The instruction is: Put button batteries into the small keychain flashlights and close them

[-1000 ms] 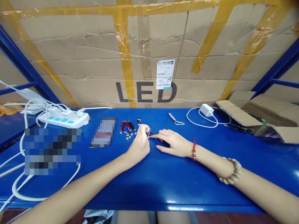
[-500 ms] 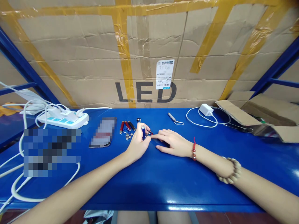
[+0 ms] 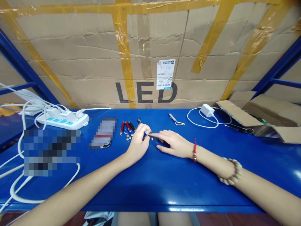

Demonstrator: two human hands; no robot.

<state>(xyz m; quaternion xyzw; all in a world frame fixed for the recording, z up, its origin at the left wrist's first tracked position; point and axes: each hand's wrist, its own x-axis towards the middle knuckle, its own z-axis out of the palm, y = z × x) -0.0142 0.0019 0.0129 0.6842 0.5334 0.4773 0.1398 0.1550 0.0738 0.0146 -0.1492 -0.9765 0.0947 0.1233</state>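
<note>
My left hand (image 3: 137, 141) is closed around a small blue tube, like a mini flashlight body, tilted so that its silvery end (image 3: 147, 132) faces me. Most of the tube is hidden by the fingers. My right hand (image 3: 172, 142) lies low over the table with its fingers apart, the index finger stretched toward the tube. Whether that finger touches the tube I cannot tell. A button cell (image 3: 152, 138) sits on the table just under the fingertip. Left of my left hand are several more button cells (image 3: 127, 137), red tubes (image 3: 122, 128) and a black tube (image 3: 132, 126).
A small black piece (image 3: 139, 121) lies behind my left hand. Farther right are a silver tube with a clip (image 3: 172, 117) and a white charger (image 3: 207, 110) with cable. To the left are a phone (image 3: 103, 133) and a power strip (image 3: 77, 121). A cardboard box (image 3: 270, 110) stands right.
The blue tube in my left hand has tipped from upright, and its silvery end now shows toward me. A button cell has come into view by my right index fingertip.
</note>
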